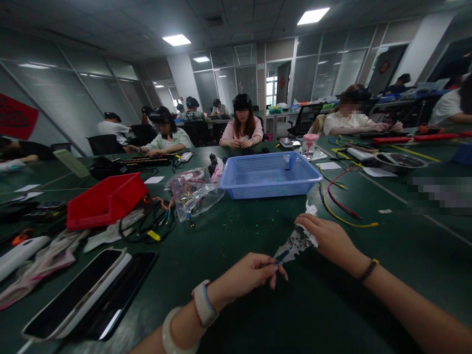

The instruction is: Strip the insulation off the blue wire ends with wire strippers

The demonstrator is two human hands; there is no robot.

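My right hand (330,238) is closed round the handles of a metal wire stripper (296,245), with white tissue (311,209) bunched at the grip. The stripper's notched jaws point down and left, toward my left hand (250,273). My left hand's thumb and fingers are pinched together at the tip of the jaws, on what looks like a thin blue wire (283,254) lying along the tool. Most of that wire is hidden by my fingers. Both hands are above the dark green table (236,314).
Beyond my hands stands a blue plastic basket (273,189), with small wire scraps before it. Red and yellow cables (350,221) lie to the right. Leftward are a bag of wires (193,194), a red bin (106,204), gloves (55,260) and phones (77,290). Several people sit across.
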